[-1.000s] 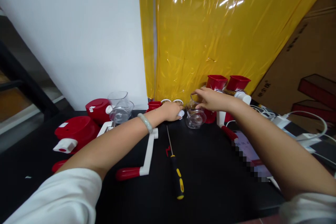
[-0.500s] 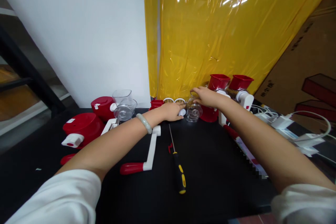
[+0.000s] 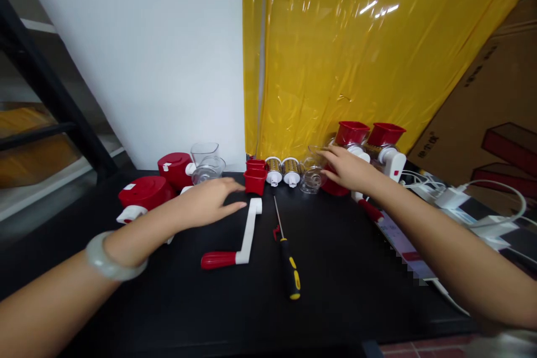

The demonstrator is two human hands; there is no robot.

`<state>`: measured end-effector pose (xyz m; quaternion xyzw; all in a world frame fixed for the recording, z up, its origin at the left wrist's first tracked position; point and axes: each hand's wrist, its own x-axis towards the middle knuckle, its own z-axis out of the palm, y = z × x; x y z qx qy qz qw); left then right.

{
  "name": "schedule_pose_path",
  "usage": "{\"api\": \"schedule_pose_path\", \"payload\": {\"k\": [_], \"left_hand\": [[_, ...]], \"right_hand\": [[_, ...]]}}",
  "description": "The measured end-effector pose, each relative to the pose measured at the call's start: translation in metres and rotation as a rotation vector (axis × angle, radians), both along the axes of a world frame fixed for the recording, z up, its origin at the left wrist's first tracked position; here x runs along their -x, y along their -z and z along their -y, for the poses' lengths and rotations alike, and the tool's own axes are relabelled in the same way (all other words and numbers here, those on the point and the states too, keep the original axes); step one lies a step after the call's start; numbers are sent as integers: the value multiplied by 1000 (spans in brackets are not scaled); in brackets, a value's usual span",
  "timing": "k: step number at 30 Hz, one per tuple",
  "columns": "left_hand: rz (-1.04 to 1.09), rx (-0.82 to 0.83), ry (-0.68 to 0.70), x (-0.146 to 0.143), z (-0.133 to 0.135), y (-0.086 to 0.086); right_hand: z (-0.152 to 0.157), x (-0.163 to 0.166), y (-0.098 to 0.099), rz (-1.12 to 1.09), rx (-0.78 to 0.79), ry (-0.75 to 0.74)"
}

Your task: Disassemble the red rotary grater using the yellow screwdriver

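My left hand (image 3: 210,201) hovers palm down over the black table (image 3: 335,268), fingers stretched out and holding nothing, just left of a white crank handle with a red grip (image 3: 239,238). Beyond its fingertips stand small red cups (image 3: 255,179) and two white drum blades with gold mesh (image 3: 283,170). My right hand (image 3: 350,168) reaches to the back, fingers spread loosely beside a clear plastic housing (image 3: 311,176) and touching or nearly touching it. Two red-and-white rotary graters (image 3: 369,142) stand just behind that hand.
Red round bases (image 3: 145,193) and clear hoppers (image 3: 205,159) sit at the back left. A black-and-yellow screwdriver (image 3: 289,268) lies mid-table. White chargers and cables (image 3: 465,201) and a printed sheet (image 3: 398,240) lie right. Yellow film (image 3: 356,56) and a cardboard box (image 3: 495,117) stand behind.
My left hand has let go of the drum blades and drawn back leftward, now open over the table. My right hand has loosened from the clear housing, which now rests on the table.
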<state>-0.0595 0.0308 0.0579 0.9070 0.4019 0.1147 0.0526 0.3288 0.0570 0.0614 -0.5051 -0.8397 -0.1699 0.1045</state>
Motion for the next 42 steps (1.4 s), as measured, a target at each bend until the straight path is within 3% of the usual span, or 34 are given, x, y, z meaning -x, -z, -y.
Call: {"api": "schedule_pose_path", "payload": {"k": [3, 6, 11, 15, 20, 23, 25, 27, 31, 35, 39, 42], "left_hand": [[-77, 146, -134, 8, 24, 13], [-112, 144, -190, -8, 37, 31], [-215, 182, -263, -41, 40, 52], [-182, 237, -290, -38, 42, 47], [3, 200, -330, -23, 44, 27], [304, 246, -263, -21, 45, 23], [591, 368, -134, -20, 45, 27], [752, 367, -49, -19, 46, 34], [823, 203, -16, -17, 51, 49], [803, 164, -57, -14, 53, 61], [771, 69, -164, -10, 47, 69], [834, 83, -187, -12, 43, 72]], "right_hand": [[18, 8, -3, -22, 7, -17], [37, 37, -5, -15, 78, 13], [90, 105, 16, 118, 403, 108], [121, 127, 45, 51, 635, 124], [116, 118, 70, -191, 710, 263], [113, 114, 75, -280, 687, 308], [115, 114, 75, -327, 677, 306], [119, 113, 74, -352, 643, 313], [125, 93, 66, -386, 569, 252], [124, 45, 46, -348, 501, 189], [117, 8, 13, -472, 239, 98], [110, 14, -2, -754, -60, 87]]}}
